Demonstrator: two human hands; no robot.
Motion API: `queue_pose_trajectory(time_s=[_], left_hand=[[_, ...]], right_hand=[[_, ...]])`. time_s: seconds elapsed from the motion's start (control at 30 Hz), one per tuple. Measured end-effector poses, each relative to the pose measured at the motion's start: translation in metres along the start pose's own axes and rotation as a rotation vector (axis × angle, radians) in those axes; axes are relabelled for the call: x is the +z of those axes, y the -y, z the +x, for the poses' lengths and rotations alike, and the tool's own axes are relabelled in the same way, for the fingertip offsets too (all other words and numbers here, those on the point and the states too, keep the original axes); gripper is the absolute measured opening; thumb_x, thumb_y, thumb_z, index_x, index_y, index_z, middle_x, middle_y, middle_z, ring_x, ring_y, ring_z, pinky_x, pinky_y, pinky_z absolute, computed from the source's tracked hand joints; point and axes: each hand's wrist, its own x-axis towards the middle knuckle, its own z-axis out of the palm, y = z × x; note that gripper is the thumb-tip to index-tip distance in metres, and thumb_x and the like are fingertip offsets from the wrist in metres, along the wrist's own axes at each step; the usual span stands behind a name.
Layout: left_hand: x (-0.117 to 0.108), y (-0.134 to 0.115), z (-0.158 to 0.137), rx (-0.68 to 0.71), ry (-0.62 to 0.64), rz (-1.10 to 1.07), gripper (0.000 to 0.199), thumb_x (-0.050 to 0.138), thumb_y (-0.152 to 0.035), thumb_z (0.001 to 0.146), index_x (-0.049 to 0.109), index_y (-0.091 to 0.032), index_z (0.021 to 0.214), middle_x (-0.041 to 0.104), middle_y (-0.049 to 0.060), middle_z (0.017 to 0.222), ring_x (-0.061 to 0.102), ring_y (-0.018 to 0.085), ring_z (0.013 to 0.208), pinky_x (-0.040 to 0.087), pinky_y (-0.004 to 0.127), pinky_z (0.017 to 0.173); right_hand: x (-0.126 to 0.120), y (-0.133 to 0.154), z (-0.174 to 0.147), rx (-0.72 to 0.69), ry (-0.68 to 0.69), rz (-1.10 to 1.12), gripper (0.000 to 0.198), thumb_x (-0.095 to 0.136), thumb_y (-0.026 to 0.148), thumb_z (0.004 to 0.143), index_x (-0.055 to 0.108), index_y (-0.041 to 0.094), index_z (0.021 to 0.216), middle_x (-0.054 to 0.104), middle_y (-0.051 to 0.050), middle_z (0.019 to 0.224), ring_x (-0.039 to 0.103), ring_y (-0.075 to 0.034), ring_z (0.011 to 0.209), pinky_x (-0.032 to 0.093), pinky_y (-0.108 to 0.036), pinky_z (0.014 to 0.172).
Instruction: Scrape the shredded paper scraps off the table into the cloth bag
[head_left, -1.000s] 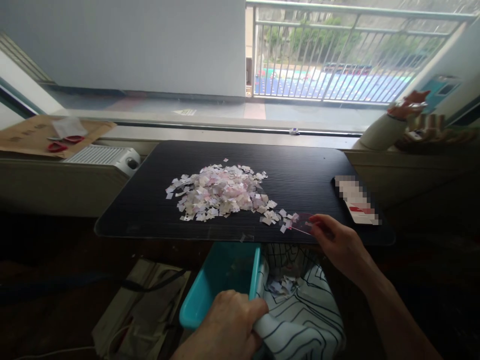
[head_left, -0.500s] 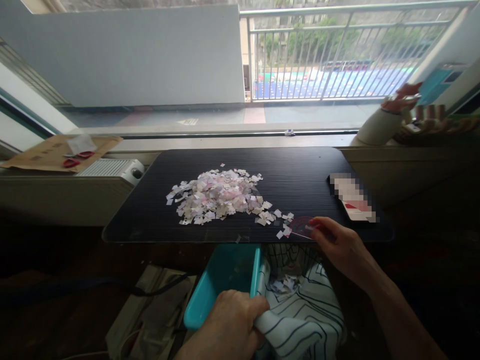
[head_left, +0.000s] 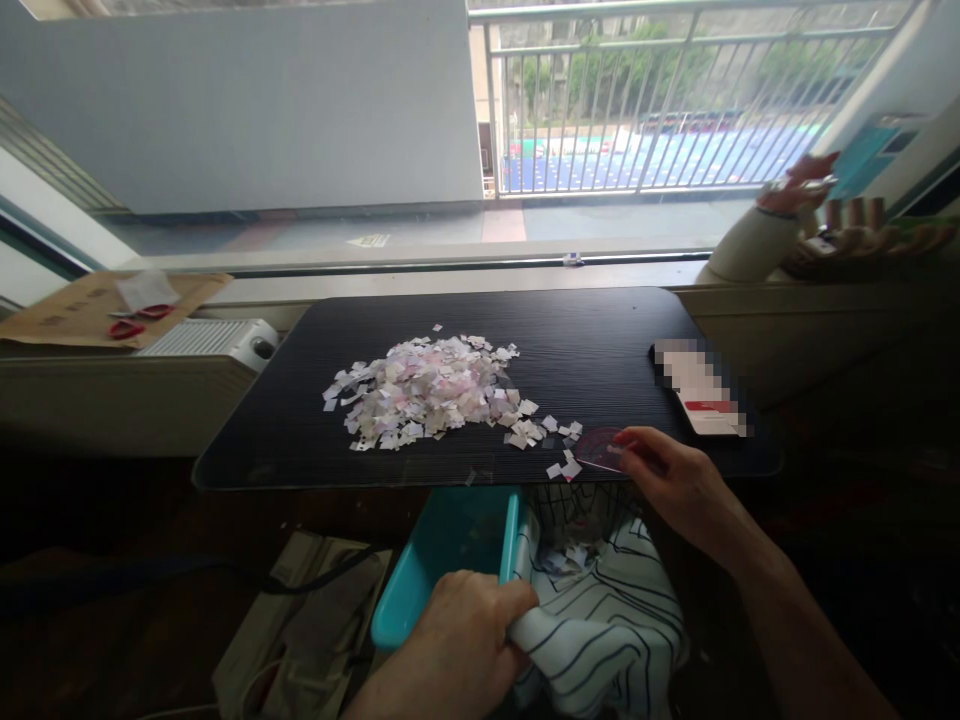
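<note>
My right hand (head_left: pixel 667 470) pinches a translucent pinkish protractor (head_left: pixel 600 450) at the front right edge of the black table (head_left: pixel 585 340). The protractor's left tip is beside a few loose paper scraps (head_left: pixel 564 467). A wide heap of small white and pale pink paper scraps (head_left: pixel 431 390) lies left of the table's middle, with a thin trail towards the protractor. Below the table edge, my left hand (head_left: pixel 480 625) is closed on a bunched fold of white cloth with dark stripes (head_left: pixel 600 630). That cloth lies over a wire basket (head_left: pixel 577 505) with paper scraps (head_left: pixel 574 558) inside.
A turquoise bin (head_left: pixel 409 590) stands left of the basket, below the table. On the table's right lies a phone (head_left: pixel 705 405), its screen blurred. Red-handled scissors (head_left: pixel 139 322) rest on brown paper (head_left: pixel 60 310) at left, near a white radiator (head_left: pixel 217 340). A white vase (head_left: pixel 750 245) stands at right.
The view has shifted slightly. Both hands keep their holds, and the protractor lies slightly flatter and more plainly visible by the scraps. The paper heap looks the same.
</note>
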Motion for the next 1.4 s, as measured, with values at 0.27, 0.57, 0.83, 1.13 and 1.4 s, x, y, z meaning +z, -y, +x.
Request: queue_pose_trajectory(time_s=[0.27,0.57,0.83,1.13,1.4], left_hand=[[0.001,-0.002,0.000,-0.008,0.023,0.032,0.008,0.056,-0.017,0.079,0.060,-0.023,0.075,0.066,-0.002,0.071,0.062,0.017,0.070,0.035,0.023,0.060],[0.003,0.001,-0.001,-0.002,-0.003,0.022,0.007,0.059,-0.016,0.076,0.060,-0.023,0.074,0.066,-0.003,0.070,0.062,0.017,0.069,0.035,0.023,0.060],[0.006,0.003,-0.003,0.007,-0.012,0.035,0.006,0.059,-0.017,0.078,0.061,-0.023,0.076,0.066,-0.003,0.070,0.062,0.017,0.069,0.034,0.024,0.059],[0.003,0.001,-0.003,-0.016,-0.002,0.037,0.006,0.059,-0.017,0.079,0.060,-0.023,0.075,0.066,-0.003,0.071,0.062,0.017,0.071,0.034,0.024,0.061],[0.003,0.001,-0.002,-0.011,0.009,0.083,0.007,0.057,-0.019,0.081,0.062,-0.023,0.077,0.066,-0.003,0.072,0.061,0.017,0.070,0.035,0.024,0.061]], right_hand=[[0.000,0.005,-0.007,-0.080,0.085,0.037,0.021,0.052,0.034,0.086,0.064,0.023,0.099,0.070,0.000,0.080,0.062,-0.015,0.066,0.047,-0.025,0.062],[0.004,-0.007,0.000,-0.083,0.002,0.083,0.025,0.055,0.037,0.086,0.065,0.022,0.103,0.072,-0.002,0.087,0.066,-0.017,0.072,0.052,-0.026,0.066],[0.002,-0.014,-0.006,-0.153,0.089,0.030,0.024,0.054,0.039,0.088,0.068,0.022,0.099,0.074,-0.002,0.086,0.066,-0.016,0.070,0.052,-0.024,0.063],[0.007,-0.012,-0.001,-0.190,0.013,0.018,0.026,0.053,0.038,0.088,0.069,0.022,0.100,0.074,-0.004,0.092,0.067,-0.019,0.077,0.054,-0.027,0.071],[0.012,-0.005,0.000,-0.215,0.022,0.075,0.025,0.052,0.037,0.089,0.069,0.021,0.100,0.074,-0.004,0.093,0.068,-0.019,0.080,0.053,-0.028,0.074]])
